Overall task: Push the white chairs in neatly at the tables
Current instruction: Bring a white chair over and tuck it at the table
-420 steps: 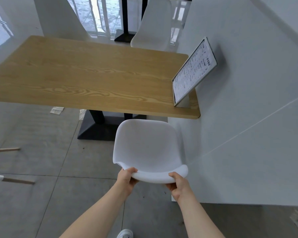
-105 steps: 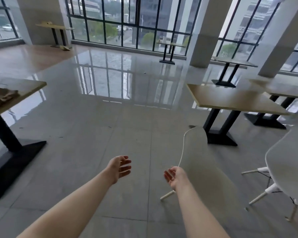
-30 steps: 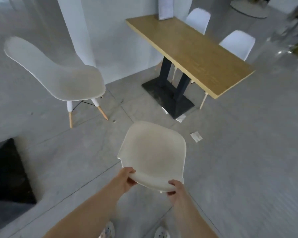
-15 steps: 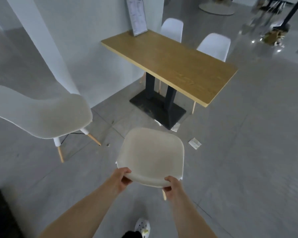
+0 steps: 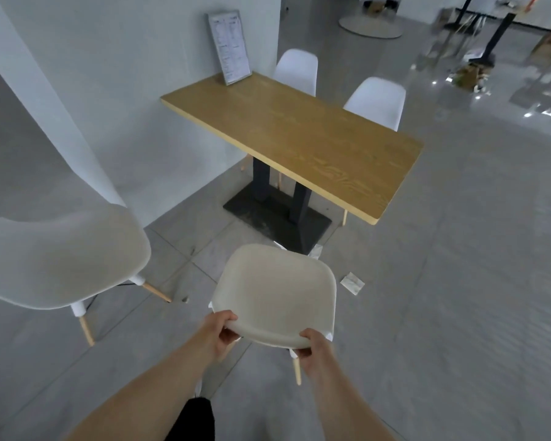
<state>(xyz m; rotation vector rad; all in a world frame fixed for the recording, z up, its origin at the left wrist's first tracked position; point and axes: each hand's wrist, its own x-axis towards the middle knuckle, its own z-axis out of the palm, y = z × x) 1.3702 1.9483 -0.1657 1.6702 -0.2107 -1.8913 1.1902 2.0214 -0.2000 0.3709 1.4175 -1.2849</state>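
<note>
spare chair (image 5: pixel 54 259) far L, off worktop | L hand (image 5: pixel 218 332) + R hand (image 5: pixel 312 345) both clamped on top edge of chair (image 5: pixel 274 294), near worktop (image 5: pixel 299 141) | 2 chairs (image 5: pixel 376 101) tucked in far side

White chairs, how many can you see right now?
4: held chair in both hands, loose chair at left, two tucked chairs behind the table. Others may be hidden.

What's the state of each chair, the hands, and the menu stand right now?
held chair: gripped at backrest top, short of the table
left hand: closed on backrest
right hand: closed on backrest
side chair: loose, away from table
two far chairs: pushed in
menu stand: upright on table
</note>
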